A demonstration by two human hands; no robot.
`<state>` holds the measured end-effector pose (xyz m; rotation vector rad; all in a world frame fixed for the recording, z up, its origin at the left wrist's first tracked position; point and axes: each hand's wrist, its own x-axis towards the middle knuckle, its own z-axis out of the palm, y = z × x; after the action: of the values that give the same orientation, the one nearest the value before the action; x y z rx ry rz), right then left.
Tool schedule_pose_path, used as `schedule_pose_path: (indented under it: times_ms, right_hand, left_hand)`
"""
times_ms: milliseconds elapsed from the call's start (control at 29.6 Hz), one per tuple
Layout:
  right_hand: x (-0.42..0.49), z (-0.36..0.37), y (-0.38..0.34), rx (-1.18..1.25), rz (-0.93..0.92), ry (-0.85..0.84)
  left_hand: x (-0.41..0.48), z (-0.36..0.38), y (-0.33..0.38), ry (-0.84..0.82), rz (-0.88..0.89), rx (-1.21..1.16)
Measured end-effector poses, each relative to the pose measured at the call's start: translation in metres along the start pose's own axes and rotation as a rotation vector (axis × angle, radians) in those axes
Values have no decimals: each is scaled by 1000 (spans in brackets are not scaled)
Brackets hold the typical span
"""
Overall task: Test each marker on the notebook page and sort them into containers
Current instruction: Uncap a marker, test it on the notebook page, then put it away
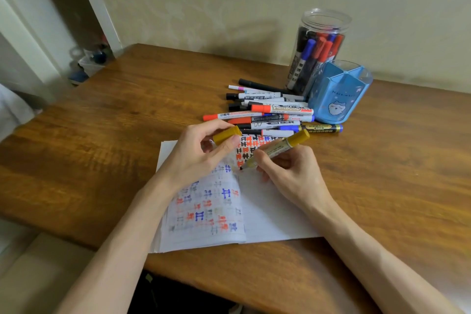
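An open notebook [270, 211] lies on the wooden table, its pages covered with red, blue and black test marks. My right hand [288, 173] grips a yellow marker [277, 148], uncapped, its tip touching the page near the spine. Above the left page, my left hand [198, 153] pinches the marker's yellow cap [226, 134]. A pile of markers [267, 112] lies just beyond the notebook. Behind it stand a clear jar [318, 51] holding several markers and a blue divided pen holder [339, 92].
The table [102, 160] meets the wall at the back; its front edge runs below the notebook. A white shelf unit [51, 20] with small items stands at the far left. A dark-and-gold marker [321, 128] lies beside the blue holder.
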<state>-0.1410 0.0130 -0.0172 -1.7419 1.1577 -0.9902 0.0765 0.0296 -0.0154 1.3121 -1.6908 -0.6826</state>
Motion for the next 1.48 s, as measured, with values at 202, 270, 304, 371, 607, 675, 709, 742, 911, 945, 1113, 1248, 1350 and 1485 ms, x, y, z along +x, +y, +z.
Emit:
schedule_pose_path:
  times_ms: [202, 270, 304, 371, 607, 675, 709, 742, 911, 945, 1113, 1248, 1350, 1485]
  right_hand:
    - [0, 2, -1, -47, -49, -20]
    - [1, 2, 2, -62, -42, -5]
    - [2, 2, 2, -64, -35, 7]
    - [0, 0, 2, -45, -32, 20]
    - [-2, 1, 1, -36, -71, -22]
    - [-2, 0, 2, -9, -64, 1]
    - [-2, -1, 1, 1, -59, 1]
    - [-2, -1, 1, 1, -63, -9]
    - [-1, 2, 1, -21, -81, -39]
    - [-1, 1, 2, -16, -74, -28]
    - [0, 0, 5, -37, -59, 8]
    - [1, 2, 5, -44, -59, -6]
    - [0, 1, 7, -61, -53, -19]
    - [-1, 0, 7, -44, -37, -36]
  left_hand:
    - [-2, 0, -1, -7, -12, 6]
    - [-2, -1, -2, -5, -12, 14]
    - [-3, -1, -2, -2, -11, 13]
    - [-3, 0, -1, -3, -12, -2]
    - [-3, -1, -1, -1, -8, -9]
    - [-3, -1, -2, -8, -8, -15]
    - [-4, -1, -2, -8, -4, -14]
    - [-4, -1, -2, -6, -1, -10]
    - [-4, 0, -2, -8, -4, -8]
    - [-4, 0, -2, -12, -2, -14]
    - [-4, -1, 0, -4, 2, -8]
    - [-4, -1, 0, -4, 4, -9]
    - [-4, 0, 2, -1, 20, -14]
    - [-7, 0, 0, -13, 7, -39]
